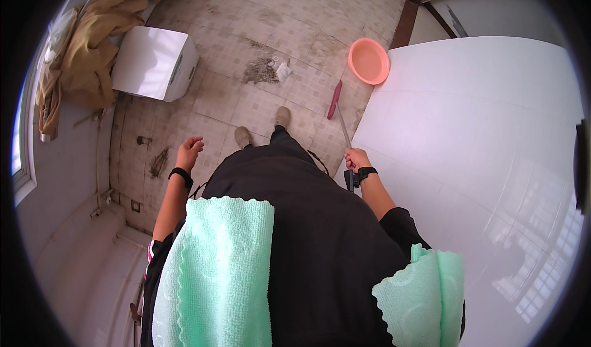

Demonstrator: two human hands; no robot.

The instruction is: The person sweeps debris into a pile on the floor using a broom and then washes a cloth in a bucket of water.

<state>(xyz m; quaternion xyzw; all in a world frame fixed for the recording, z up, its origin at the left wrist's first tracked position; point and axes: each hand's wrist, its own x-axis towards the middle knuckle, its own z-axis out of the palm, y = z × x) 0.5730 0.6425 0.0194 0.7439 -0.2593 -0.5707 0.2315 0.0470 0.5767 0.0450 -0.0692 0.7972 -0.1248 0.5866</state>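
My right hand (pixel 356 158) is closed around the handle of a mop (pixel 334 100), whose narrow dark red head rests on the tiled floor ahead and to the right. My left hand (pixel 190 152) hangs free at my left side, its fingers loosely curled and nothing in it. Beyond the mop head an orange plastic basin (pixel 369 61) stands against the base of the glossy white wall. Near a dark stain on the floor lies a crumpled white scrap (pixel 283 71). A mint green towel (pixel 226 273) hangs over my front, and more of the same cloth (pixel 418 296) is at the right.
A white box-shaped appliance (pixel 150 63) stands by the left wall, beside a bunched tan curtain (pixel 87 56). Pipes run along that wall, and a small floor drain (pixel 135 206) lies near the corner. The white tiled wall (pixel 452 116) borders my right side. Dark stains mark several floor tiles.
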